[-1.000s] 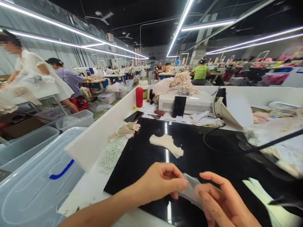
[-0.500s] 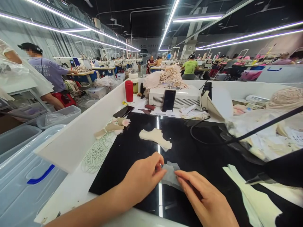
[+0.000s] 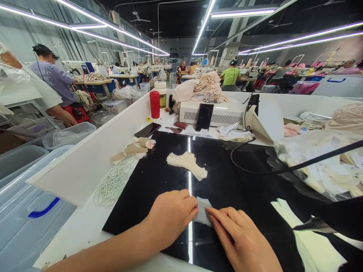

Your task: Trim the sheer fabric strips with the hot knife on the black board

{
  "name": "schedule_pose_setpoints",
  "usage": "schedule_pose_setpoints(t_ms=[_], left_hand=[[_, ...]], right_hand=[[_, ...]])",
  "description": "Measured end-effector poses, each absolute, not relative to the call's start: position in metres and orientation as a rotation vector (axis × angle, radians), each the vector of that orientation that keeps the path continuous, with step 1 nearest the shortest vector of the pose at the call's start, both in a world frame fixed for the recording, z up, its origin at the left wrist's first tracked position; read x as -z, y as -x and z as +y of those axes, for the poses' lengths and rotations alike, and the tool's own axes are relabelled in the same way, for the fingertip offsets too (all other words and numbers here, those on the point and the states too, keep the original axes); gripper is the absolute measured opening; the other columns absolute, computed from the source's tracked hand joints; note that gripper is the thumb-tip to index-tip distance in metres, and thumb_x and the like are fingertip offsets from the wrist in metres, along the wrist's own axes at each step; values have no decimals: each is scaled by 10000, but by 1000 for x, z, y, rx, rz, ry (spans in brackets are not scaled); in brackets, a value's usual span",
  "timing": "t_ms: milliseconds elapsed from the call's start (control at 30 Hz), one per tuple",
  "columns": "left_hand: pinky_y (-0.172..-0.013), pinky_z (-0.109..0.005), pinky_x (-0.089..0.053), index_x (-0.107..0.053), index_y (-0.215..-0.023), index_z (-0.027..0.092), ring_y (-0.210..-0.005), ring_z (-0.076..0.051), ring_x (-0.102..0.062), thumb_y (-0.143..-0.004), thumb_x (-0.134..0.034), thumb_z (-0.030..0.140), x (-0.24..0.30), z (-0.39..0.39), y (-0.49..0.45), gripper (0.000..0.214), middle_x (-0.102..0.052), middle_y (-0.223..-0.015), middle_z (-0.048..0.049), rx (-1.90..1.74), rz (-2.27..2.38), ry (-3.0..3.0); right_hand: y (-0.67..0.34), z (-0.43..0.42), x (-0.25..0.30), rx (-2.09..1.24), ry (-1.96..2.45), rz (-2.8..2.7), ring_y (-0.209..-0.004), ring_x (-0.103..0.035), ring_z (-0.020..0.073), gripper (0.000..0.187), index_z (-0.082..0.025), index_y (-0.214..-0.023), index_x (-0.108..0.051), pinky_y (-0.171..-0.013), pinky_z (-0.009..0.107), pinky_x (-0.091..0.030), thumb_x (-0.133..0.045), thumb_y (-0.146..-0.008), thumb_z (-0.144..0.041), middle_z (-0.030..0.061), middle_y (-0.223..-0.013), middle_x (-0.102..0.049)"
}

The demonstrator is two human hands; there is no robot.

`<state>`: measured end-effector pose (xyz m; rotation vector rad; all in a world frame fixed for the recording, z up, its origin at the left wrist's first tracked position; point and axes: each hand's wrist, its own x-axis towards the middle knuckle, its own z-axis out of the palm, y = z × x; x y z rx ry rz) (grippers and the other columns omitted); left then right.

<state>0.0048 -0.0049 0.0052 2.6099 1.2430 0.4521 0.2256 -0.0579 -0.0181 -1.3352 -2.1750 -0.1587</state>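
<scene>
A small, thin greyish fabric piece [image 3: 202,212] lies between my hands, low over the glossy black work surface [image 3: 147,196]. My left hand [image 3: 173,216] is closed, thumb and fingers pinched at the fabric's left edge; its other fingers are curled. My right hand [image 3: 239,232] pinches the right edge between thumb and forefinger. Beyond them, a small stack of cream cut fabric pieces [image 3: 187,163] rests on the black surface. More pale cut pieces [image 3: 310,238] lie to the right of my right hand.
Green-white elastic loops [image 3: 113,185] and a tan roll [image 3: 129,151] lie at left. A red bottle [image 3: 154,104], phones [image 3: 204,116] and a white vented box [image 3: 224,113] stand behind. A black cable [image 3: 312,158] and plastic bag [image 3: 320,151] are at right. A co-worker [image 3: 52,77] sits far left.
My left fingers have come down and closed onto the fabric's left edge. My right hand keeps its pinch. The whole view has shifted slightly.
</scene>
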Motion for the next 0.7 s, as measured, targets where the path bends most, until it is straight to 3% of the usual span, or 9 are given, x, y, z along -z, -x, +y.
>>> schedule_pose_setpoints(t_ms=[367,700], left_hand=[[-658,-285,-438,-687,-942,206,-761,-164,-672,-1060,-627,224,-6,-5,-5,134,-669,-868,22,-434,1250,-2618],[-629,-297,-457,-667,-926,202,-727,-167,-646,-1052,-617,189,-4,-5,-4,136,-641,-849,13,-457,1248,-2725]], right_hand=[[-223,-56,23,159,1334,-2166,-704,-641,178,354,-208,-1213,-710,-670,322,-564,-394,-1176,-364,21,-875,-677],[-221,-55,20,187,1338,-2151,-671,-637,177,443,-186,-1171,-751,-636,315,-559,-353,-1180,-377,33,-839,-678]])
